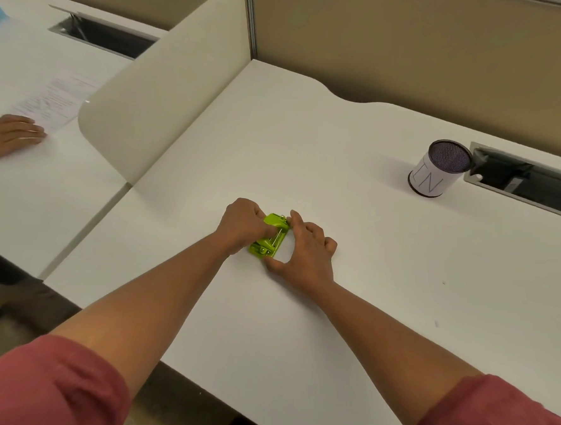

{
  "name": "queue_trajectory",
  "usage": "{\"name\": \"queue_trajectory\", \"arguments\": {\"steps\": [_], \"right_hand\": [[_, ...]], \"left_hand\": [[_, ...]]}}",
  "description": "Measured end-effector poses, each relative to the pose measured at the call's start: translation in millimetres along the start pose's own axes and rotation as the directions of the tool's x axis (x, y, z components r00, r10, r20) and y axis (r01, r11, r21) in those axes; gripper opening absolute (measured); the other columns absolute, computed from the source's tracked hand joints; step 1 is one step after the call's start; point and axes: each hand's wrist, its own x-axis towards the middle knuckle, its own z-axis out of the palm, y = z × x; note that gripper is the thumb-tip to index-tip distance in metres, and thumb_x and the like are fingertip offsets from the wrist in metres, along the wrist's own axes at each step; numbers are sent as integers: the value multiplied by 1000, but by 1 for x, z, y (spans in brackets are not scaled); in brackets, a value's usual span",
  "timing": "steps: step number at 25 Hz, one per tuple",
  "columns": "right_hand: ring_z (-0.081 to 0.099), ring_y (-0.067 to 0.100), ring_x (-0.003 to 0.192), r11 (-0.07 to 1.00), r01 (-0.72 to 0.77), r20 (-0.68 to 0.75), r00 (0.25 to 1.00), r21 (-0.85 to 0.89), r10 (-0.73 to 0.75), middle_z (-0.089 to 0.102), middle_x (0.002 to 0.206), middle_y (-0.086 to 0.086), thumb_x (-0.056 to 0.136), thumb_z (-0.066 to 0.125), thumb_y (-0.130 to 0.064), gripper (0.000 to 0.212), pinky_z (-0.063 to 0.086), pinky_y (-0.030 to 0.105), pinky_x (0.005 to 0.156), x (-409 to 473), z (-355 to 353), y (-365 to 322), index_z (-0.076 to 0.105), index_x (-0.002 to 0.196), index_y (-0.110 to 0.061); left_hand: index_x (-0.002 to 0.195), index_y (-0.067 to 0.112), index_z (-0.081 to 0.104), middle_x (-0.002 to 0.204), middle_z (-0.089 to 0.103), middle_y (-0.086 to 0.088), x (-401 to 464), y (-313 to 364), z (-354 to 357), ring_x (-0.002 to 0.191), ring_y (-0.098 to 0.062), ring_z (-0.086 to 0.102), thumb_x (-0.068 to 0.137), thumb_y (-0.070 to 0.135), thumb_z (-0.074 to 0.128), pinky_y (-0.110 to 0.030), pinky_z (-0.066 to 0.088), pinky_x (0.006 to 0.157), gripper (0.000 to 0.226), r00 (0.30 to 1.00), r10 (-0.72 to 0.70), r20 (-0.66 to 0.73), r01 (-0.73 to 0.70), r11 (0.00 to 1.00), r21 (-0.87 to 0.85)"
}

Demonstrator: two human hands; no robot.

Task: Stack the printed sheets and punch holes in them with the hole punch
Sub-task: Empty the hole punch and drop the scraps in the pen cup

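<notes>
Centrally, a green hole punch [269,235] is held on the white surface [368,250] between both hands. The left hand [244,225] is curled over its top; the right hand [303,246] pinches its ends between thumb and forefinger. A mesh cup [437,169] labelled "IN" stands well apart, right; contents cannot be told. Printed sheets [54,101] lie on the neighbouring desk [43,198], touched by another person's hand [9,135].

Counting one green hole punch [270,235]. Counting three hands: left hand [243,224], right hand [305,246], and another person's hand [9,134] on the neighbouring desk. Counting one pen cup [439,168], one batch of printed sheets [54,100], two open cable hatches [103,34] [520,184].
</notes>
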Motion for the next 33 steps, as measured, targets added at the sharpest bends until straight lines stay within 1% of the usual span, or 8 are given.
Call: {"name": "queue_trajectory", "arguments": {"steps": [4,6,10,14,21,23,27,33], "right_hand": [[29,12,139,1000,23,30,999,10,-23,50,146,-9,64,63,-74,112,16,35,99,0,-3,1,19,157,-28],[27,13,144,997,42,53,998,62,-45,35,159,-10,69,72,-68,112,16,34,102,-3,-9,5,15,158,-30],[19,10,150,994,40,8,999,101,-42,21,167,-10,76,76,-57,102,17,34,110,-24,-37,29,19,158,-33],[30,16,146,999,-1,-70,998,36,4,40,157,-9,83,74,-46,75,22,38,110,-58,-82,76,42,149,-30],[59,14,107,979,-187,-134,971,78,197,63,119,-9,90,69,-30,30,42,34,95,-123,-157,175,69,119,-26],[61,9,92,957,-256,-64,962,136,266,64,108,-11,91,68,-25,22,51,33,89,-136,-172,194,71,112,-25],[62,16,94,955,-267,131,959,125,251,68,102,-3,90,66,-20,19,51,33,87,-151,-182,213,73,108,-21],[64,19,92,963,-231,155,965,136,210,70,96,0,88,71,-20,10,53,41,86,-148,-180,212,74,98,-18]], "left_hand": [[88,6,68,85,66,-2,-2,0,0,80,-21,64,67,25,89,-35,53,67,35,1000,-10,-16,11,1000,20],[105,14,67,107,62,2,-7,4,5,100,-19,59,68,42,89,-35,51,78,51,990,35,-140,-22,995,98],[110,20,67,120,61,1,-27,22,38,116,-24,51,84,39,78,-30,43,84,34,886,348,-305,-297,933,202],[114,11,70,120,66,-8,-45,50,96,112,-33,57,92,23,70,-41,46,95,25,808,575,-130,-538,809,236],[135,20,65,152,53,-4,-64,86,200,145,-26,42,95,40,66,-42,28,117,45,796,587,147,-601,739,304],[144,23,58,161,43,-3,-66,81,214,153,-26,29,98,47,59,-44,19,121,52,790,589,170,-603,699,384],[152,26,47,165,36,-1,-67,74,224,155,-25,22,102,51,44,-43,14,122,57,767,624,148,-605,627,490],[155,25,42,165,34,-2,-67,78,227,155,-25,23,98,56,32,-44,17,122,65,778,614,132,-580,623,525]]}}
